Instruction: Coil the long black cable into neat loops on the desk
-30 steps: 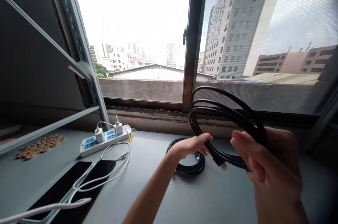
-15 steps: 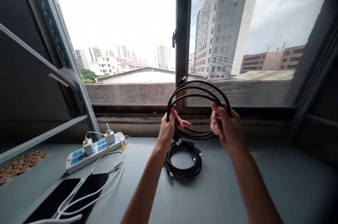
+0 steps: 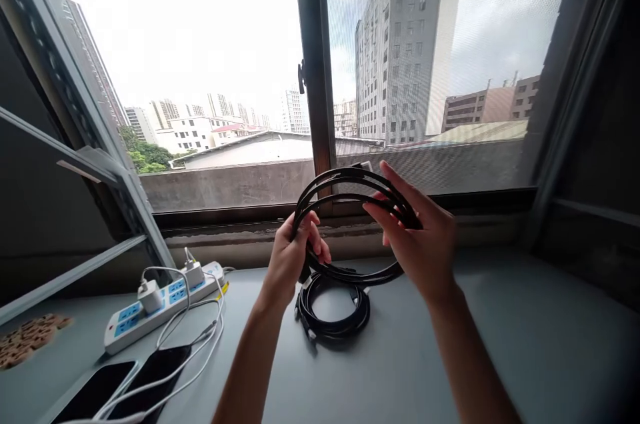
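A black cable (image 3: 345,174) wound in several loose loops is held up over the table in front of the window. My left hand (image 3: 289,256) is closed round the left side of the loops, thumb on the near side. On the right side the loops pass between the thumb and fingers of my right hand (image 3: 425,237), whose index finger and thumb reach out loosely. A plug end of the held cable shows at the top, near the right fingertips. Below, a second coiled black cable (image 3: 334,329) lies on the grey table (image 3: 390,371), its connectors at the sides.
To the left, a white power strip (image 3: 165,304) holds two white chargers with white cords. Two dark phones (image 3: 163,367) lie at the front left. A metal shelf frame (image 3: 145,221) stands by the window (image 3: 320,111), and a brown perforated mat (image 3: 33,341) lies far left.
My right hand has loosened, its index finger and thumb now extended along the loops. The held loops sit slightly lower and closer together. The whole view has shifted.
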The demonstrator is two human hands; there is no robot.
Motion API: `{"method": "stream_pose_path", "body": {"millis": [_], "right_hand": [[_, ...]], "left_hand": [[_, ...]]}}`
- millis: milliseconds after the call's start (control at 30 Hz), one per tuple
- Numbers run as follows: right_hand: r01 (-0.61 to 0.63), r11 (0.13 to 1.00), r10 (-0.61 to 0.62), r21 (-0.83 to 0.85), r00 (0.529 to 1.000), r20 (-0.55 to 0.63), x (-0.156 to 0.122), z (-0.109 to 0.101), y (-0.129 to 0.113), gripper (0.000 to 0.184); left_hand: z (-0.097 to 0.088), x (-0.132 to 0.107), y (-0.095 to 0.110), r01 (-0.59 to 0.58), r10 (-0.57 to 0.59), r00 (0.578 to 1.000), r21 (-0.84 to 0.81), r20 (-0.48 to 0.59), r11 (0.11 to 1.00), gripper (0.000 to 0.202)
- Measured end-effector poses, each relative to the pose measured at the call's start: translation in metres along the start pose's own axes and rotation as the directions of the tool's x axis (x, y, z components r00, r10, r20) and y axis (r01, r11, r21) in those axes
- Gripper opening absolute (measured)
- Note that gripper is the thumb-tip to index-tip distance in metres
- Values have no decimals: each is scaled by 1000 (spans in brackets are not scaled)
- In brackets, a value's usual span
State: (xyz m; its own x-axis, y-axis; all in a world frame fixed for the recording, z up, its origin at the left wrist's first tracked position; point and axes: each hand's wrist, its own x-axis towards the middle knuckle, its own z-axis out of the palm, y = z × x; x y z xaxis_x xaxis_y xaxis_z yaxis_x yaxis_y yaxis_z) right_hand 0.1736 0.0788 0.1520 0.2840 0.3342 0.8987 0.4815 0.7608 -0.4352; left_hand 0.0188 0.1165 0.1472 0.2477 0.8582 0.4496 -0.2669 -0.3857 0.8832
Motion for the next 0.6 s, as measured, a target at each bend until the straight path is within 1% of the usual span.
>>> {"method": "stream_pose_path", "body": {"millis": [100,167,233,333,433,500,600], "right_hand": [[-21,1000,21,-6,1000,-2,1,-3,0,36],[1,1000,-1,-26,1000,-3,2,-5,-1,32],[34,998,-34,-55,999,-9,3,-8,0,29],[65,990,-67,-122,998,-17,6,-10,6,23],[76,983,-84,-167,996,-38,8,-9,15,20],[62,986,-71,-152,996,-52,9,-9,20,19],[23,995,-29,-100,998,-51,9,-11,23,19]], "left_hand": [[4,0,-1,-2,3,1000,-38,16,999,30],[5,0,-2,7,-4,999,-68,44,998,28],[6,0,-2,31,-23,995,-82,98,996,27],[6,0,-2,79,-73,986,-29,147,996,27],[5,1,-2,108,-112,985,42,131,993,31],[4,1,-2,117,-115,980,2,164,993,38],[3,1,0,199,-151,947,-146,284,969,49]]}}
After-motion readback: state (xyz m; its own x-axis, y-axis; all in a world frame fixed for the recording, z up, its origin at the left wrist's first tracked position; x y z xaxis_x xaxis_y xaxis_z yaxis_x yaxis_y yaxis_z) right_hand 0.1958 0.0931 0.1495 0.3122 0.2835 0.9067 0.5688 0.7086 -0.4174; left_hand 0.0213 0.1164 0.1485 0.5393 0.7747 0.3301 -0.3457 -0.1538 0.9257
